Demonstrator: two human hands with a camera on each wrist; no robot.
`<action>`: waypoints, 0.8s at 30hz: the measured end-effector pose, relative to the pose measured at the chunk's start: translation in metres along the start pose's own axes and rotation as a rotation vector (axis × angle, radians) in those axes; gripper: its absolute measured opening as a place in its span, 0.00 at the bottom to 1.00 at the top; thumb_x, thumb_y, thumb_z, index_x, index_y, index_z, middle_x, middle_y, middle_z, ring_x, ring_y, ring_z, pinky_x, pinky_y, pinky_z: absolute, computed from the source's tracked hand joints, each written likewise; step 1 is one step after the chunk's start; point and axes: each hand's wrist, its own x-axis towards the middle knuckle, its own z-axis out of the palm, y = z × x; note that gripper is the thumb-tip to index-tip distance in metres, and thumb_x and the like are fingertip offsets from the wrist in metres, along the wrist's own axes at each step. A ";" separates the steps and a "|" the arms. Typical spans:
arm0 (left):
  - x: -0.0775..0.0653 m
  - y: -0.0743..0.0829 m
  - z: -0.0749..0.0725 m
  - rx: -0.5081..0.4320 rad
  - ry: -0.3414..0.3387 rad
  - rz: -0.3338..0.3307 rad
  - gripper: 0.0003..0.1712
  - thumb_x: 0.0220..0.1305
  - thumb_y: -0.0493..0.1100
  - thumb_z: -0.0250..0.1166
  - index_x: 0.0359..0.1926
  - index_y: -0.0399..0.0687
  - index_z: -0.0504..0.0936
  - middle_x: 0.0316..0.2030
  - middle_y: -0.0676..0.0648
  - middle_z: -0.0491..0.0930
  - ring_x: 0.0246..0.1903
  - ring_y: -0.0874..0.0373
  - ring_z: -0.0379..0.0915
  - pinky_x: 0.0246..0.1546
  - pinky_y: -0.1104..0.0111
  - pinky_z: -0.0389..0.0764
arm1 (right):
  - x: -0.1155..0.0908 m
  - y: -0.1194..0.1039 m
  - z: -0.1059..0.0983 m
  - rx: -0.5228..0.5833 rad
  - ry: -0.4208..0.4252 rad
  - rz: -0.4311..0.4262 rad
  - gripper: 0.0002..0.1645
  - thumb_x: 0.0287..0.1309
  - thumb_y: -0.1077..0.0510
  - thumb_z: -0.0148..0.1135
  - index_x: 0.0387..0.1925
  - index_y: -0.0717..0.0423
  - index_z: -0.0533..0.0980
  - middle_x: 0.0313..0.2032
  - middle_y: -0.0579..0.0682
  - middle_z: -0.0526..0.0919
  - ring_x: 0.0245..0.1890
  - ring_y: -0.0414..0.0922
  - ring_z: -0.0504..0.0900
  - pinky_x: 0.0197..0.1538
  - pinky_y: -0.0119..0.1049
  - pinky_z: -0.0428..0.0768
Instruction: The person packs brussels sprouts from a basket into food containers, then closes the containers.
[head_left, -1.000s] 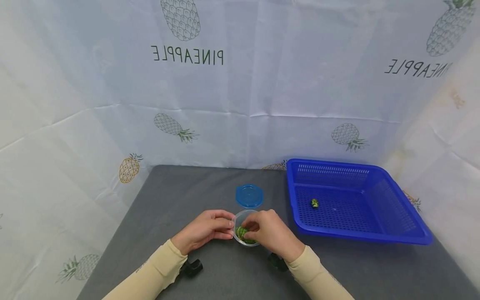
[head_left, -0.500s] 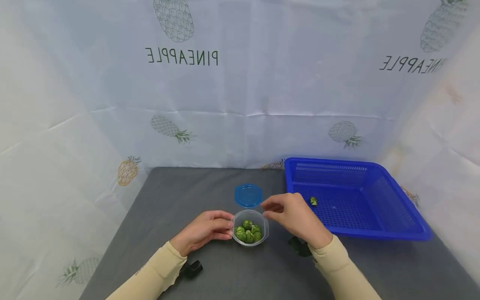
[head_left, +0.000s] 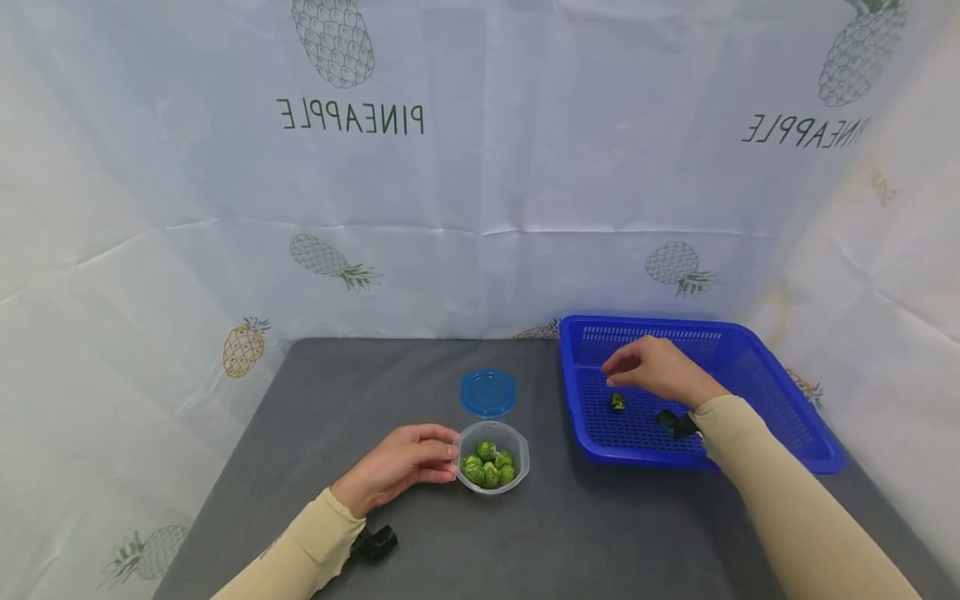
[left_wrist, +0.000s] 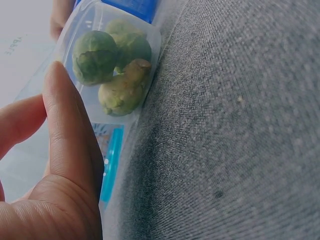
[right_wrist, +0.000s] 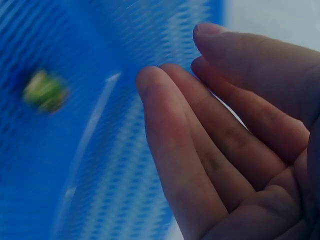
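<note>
My left hand point(head_left: 397, 467) is at the left side of a clear plastic container point(head_left: 522, 468), its fingertips touching or almost touching the wall. Several green Brussels sprouts point(head_left: 489, 473) lie inside; the left wrist view shows a few sprouts point(left_wrist: 95, 57) up close beyond the thumb. Over the blue basket point(head_left: 630, 454) hovers my right hand point(head_left: 660, 369), fingers loosely bent and holding nothing. Below its fingertips a single Brussels sprout point(head_left: 617, 402) lies on the basket floor, and the right wrist view shows this sprout point(right_wrist: 45, 91) blurred, apart from the fingers.
A blue round lid point(head_left: 488, 392) lies flat on the grey table point(head_left: 360, 392) behind the container. White curtains point(head_left: 420, 283) printed with pineapples hang at the back and sides. Each wrist carries a small black camera point(head_left: 375, 543).
My right hand has left the container and moved right, over the blue basket, uncovering the sprouts. My left hand has stayed beside the container.
</note>
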 end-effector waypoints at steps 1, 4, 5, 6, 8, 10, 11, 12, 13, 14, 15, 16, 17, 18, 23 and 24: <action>0.000 0.000 0.000 -0.001 0.002 0.000 0.30 0.76 0.39 0.68 0.70 0.26 0.72 0.41 0.46 0.89 0.41 0.60 0.90 0.49 0.67 0.92 | 0.003 0.007 0.000 0.003 -0.020 0.015 0.16 0.71 0.51 0.73 0.55 0.52 0.89 0.52 0.51 0.92 0.56 0.55 0.88 0.60 0.58 0.88; -0.002 -0.002 -0.001 0.000 0.005 0.005 0.29 0.76 0.39 0.68 0.69 0.27 0.73 0.41 0.46 0.89 0.41 0.60 0.90 0.48 0.67 0.92 | 0.010 0.023 0.001 0.009 -0.072 0.046 0.18 0.70 0.52 0.74 0.56 0.57 0.88 0.52 0.53 0.92 0.55 0.55 0.89 0.59 0.58 0.88; -0.002 -0.002 -0.001 0.000 0.005 0.007 0.28 0.76 0.39 0.68 0.69 0.27 0.73 0.41 0.46 0.89 0.41 0.60 0.90 0.48 0.68 0.92 | 0.011 0.027 0.001 0.010 -0.081 0.053 0.19 0.69 0.52 0.74 0.56 0.57 0.88 0.52 0.53 0.92 0.54 0.54 0.89 0.59 0.58 0.88; -0.002 -0.002 -0.001 -0.001 0.006 0.009 0.28 0.76 0.39 0.68 0.69 0.27 0.73 0.41 0.47 0.89 0.41 0.60 0.90 0.48 0.68 0.92 | 0.013 0.031 0.001 0.010 -0.088 0.058 0.19 0.69 0.52 0.74 0.56 0.58 0.88 0.52 0.54 0.92 0.53 0.54 0.89 0.59 0.58 0.88; -0.002 -0.003 -0.001 -0.003 0.004 0.012 0.28 0.76 0.39 0.68 0.69 0.27 0.74 0.41 0.47 0.89 0.41 0.60 0.90 0.48 0.67 0.92 | 0.016 0.037 0.002 0.015 -0.104 0.069 0.20 0.68 0.53 0.75 0.56 0.59 0.88 0.52 0.55 0.92 0.52 0.53 0.90 0.58 0.57 0.89; -0.001 -0.003 -0.002 -0.006 0.002 0.015 0.28 0.76 0.38 0.68 0.68 0.27 0.74 0.41 0.47 0.89 0.41 0.60 0.90 0.48 0.67 0.93 | 0.019 0.042 0.002 0.028 -0.120 0.075 0.21 0.67 0.53 0.75 0.56 0.60 0.88 0.53 0.57 0.91 0.52 0.53 0.91 0.58 0.58 0.89; -0.001 -0.003 -0.002 -0.007 0.000 0.016 0.28 0.76 0.38 0.68 0.68 0.26 0.74 0.41 0.47 0.89 0.41 0.60 0.90 0.48 0.67 0.93 | 0.020 0.044 0.003 0.035 -0.128 0.080 0.21 0.67 0.53 0.75 0.56 0.61 0.87 0.53 0.57 0.91 0.52 0.53 0.91 0.58 0.58 0.89; -0.001 -0.002 -0.002 -0.008 -0.001 0.018 0.27 0.76 0.38 0.68 0.68 0.26 0.74 0.41 0.47 0.90 0.41 0.60 0.90 0.48 0.67 0.93 | 0.021 0.046 0.003 0.040 -0.137 0.082 0.21 0.67 0.53 0.75 0.56 0.61 0.87 0.53 0.57 0.91 0.52 0.52 0.91 0.59 0.58 0.89; -0.002 -0.002 -0.002 -0.008 -0.003 0.019 0.27 0.76 0.38 0.67 0.68 0.26 0.74 0.41 0.47 0.90 0.41 0.60 0.90 0.48 0.67 0.93 | 0.022 0.047 0.004 0.045 -0.145 0.087 0.21 0.66 0.54 0.75 0.56 0.61 0.87 0.53 0.57 0.91 0.52 0.52 0.91 0.59 0.57 0.89; -0.002 -0.002 -0.002 -0.008 -0.005 0.020 0.27 0.76 0.38 0.67 0.68 0.26 0.74 0.41 0.47 0.89 0.41 0.60 0.90 0.48 0.67 0.93 | 0.023 0.048 0.004 0.052 -0.152 0.089 0.21 0.66 0.54 0.75 0.55 0.61 0.88 0.53 0.57 0.92 0.51 0.52 0.91 0.59 0.57 0.89; -0.002 -0.002 -0.002 -0.008 -0.006 0.020 0.27 0.76 0.38 0.67 0.68 0.26 0.74 0.41 0.47 0.89 0.41 0.60 0.90 0.48 0.67 0.93 | 0.024 0.050 0.005 0.058 -0.159 0.091 0.20 0.66 0.54 0.75 0.55 0.61 0.88 0.52 0.56 0.92 0.51 0.52 0.91 0.59 0.56 0.89; -0.002 -0.002 -0.002 -0.007 -0.007 0.020 0.27 0.76 0.38 0.67 0.68 0.26 0.74 0.41 0.47 0.89 0.41 0.60 0.90 0.48 0.67 0.93 | 0.025 0.051 0.005 0.056 -0.167 0.084 0.20 0.66 0.55 0.75 0.55 0.62 0.87 0.52 0.57 0.92 0.51 0.52 0.91 0.58 0.56 0.90; -0.001 -0.002 -0.002 -0.006 -0.007 0.020 0.27 0.76 0.38 0.67 0.68 0.26 0.74 0.41 0.47 0.89 0.41 0.60 0.90 0.49 0.67 0.93 | 0.026 0.052 0.006 0.057 -0.171 0.087 0.20 0.66 0.55 0.75 0.55 0.61 0.88 0.51 0.56 0.92 0.51 0.52 0.91 0.58 0.55 0.90; -0.001 -0.002 -0.002 -0.006 -0.007 0.018 0.27 0.76 0.38 0.67 0.68 0.26 0.74 0.41 0.47 0.89 0.41 0.60 0.90 0.49 0.67 0.92 | 0.027 0.053 0.006 0.056 -0.176 0.086 0.20 0.66 0.55 0.76 0.55 0.61 0.88 0.51 0.56 0.92 0.51 0.51 0.91 0.57 0.55 0.90; 0.000 -0.002 -0.002 -0.002 -0.007 0.019 0.28 0.76 0.38 0.67 0.69 0.26 0.73 0.41 0.47 0.89 0.41 0.60 0.90 0.49 0.68 0.92 | 0.030 0.053 0.009 0.044 -0.181 0.079 0.20 0.64 0.53 0.77 0.53 0.61 0.89 0.51 0.56 0.92 0.48 0.49 0.92 0.55 0.52 0.91; 0.000 -0.001 -0.002 -0.003 -0.006 0.019 0.28 0.76 0.38 0.67 0.69 0.26 0.73 0.41 0.47 0.89 0.41 0.60 0.90 0.49 0.68 0.92 | 0.030 0.053 0.009 0.042 -0.181 0.077 0.20 0.63 0.53 0.77 0.53 0.61 0.89 0.51 0.56 0.92 0.48 0.49 0.92 0.55 0.52 0.91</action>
